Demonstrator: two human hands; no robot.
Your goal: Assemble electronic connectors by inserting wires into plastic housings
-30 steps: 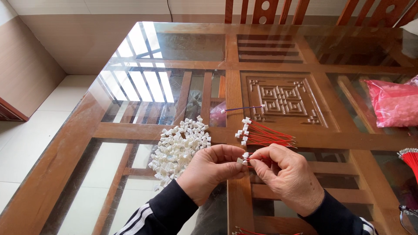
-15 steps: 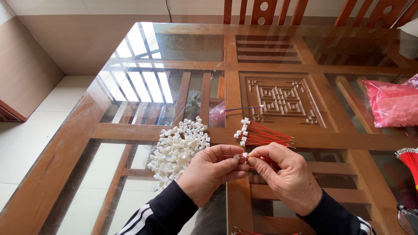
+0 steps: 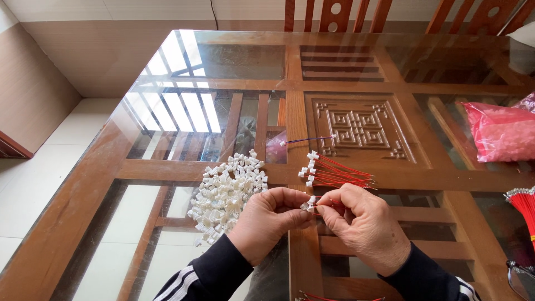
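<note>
- Nearest, at 6 o'clock, the left hand (image 3: 267,220) and the right hand (image 3: 362,223) meet over the glass table (image 3: 100,184), fingertips almost touching.
- The left hand pinches a small white connector (image 3: 310,204) between thumb and forefinger; the right hand pinches a thin red wire (image 3: 323,213) that meets the connector. Whether the wire is fully seated cannot be told.
- The connector is a tiny white plastic block, mostly hidden by the fingertips; the wire is fine and bright red.
- Just beyond the hands, at 12 o'clock, lies a small bundle (image 3: 334,170) of red wires that already carry white connectors: this looks like the finished work, only a handful so far.
- At 10 o'clock from the hands, a loose pile (image 3: 225,189) of white connectors lies on the glass, far larger than the bundle, so most of the work seems left.
- At 3 o'clock, at the table's edge, a sheaf of bare red wires (image 3: 524,209) waits.
- Further out, at 12 o'clock, one blue lead (image 3: 306,139) lies alone.
- Farthest, at 2 o'clock, sits a pink bag (image 3: 499,131), with chair backs (image 3: 334,14) behind the table.
</note>
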